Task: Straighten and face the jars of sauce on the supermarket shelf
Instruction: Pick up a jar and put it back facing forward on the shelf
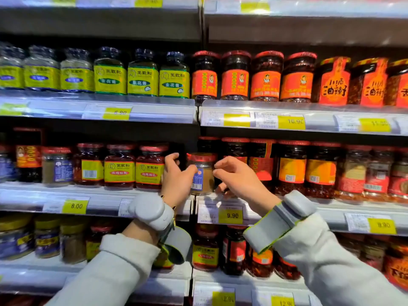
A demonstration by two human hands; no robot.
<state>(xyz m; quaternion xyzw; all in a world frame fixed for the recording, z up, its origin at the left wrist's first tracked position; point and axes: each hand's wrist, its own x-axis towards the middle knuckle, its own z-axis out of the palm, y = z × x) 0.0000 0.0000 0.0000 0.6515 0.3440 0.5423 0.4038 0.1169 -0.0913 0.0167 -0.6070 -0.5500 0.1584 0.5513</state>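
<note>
Two hands flank the upright jar (202, 175): left hand (176, 180) curled touching it, right hand (238, 180) loosely open beside.

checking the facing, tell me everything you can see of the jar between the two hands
The jar is clear glass with a red lid, filled with tan paste. It stands upright at the shelf's front edge. Its blue label is turned sideways, barcode showing. The left hand grips its left side; the right hand seems just off its right side.
</note>
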